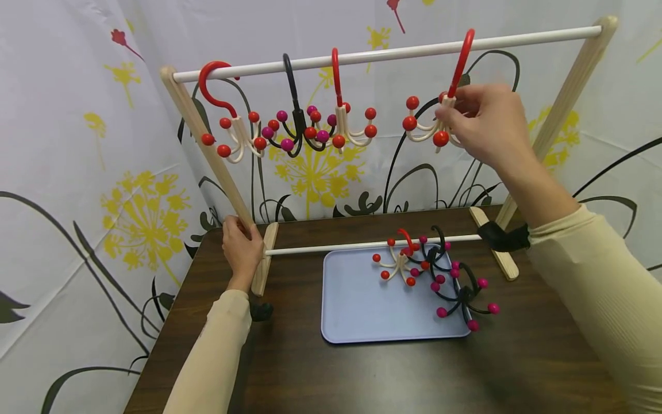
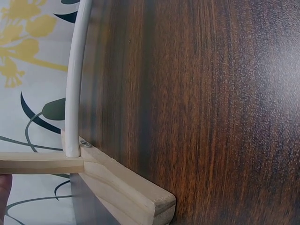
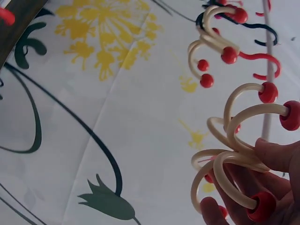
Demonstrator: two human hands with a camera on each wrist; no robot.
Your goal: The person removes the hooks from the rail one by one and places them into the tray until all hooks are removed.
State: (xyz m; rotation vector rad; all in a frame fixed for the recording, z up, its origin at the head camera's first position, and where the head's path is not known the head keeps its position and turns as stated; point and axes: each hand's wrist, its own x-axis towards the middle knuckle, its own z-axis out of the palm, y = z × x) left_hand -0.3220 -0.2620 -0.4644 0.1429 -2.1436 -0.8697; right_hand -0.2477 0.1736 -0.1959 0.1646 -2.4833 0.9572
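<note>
My right hand [image 1: 488, 121] pinches the cream stem of a hook hanger [image 1: 459, 69], which has a red hook and curved cream arms tipped with red balls. Its hook overlaps the rack's white top rail [image 1: 403, 53]. In the right wrist view, thumb and fingers close round the stem among the curled arms [image 3: 234, 161]. Low on the rack's left wooden post [image 1: 207, 149], my left hand [image 1: 242, 247] grips the wood; only a fingertip [image 2: 3, 192] shows in the left wrist view, beside the post [image 2: 42, 164] and its foot [image 2: 126, 187].
From the rail's left half hang a red-hooked cream hanger [image 1: 238, 135], a black one with magenta balls [image 1: 299, 123] and another red-hooked one [image 1: 341, 118]. A light blue tray [image 1: 362, 310] bears a cream hanger [image 1: 399, 265] and two black ones [image 1: 465, 294] on its right side.
</note>
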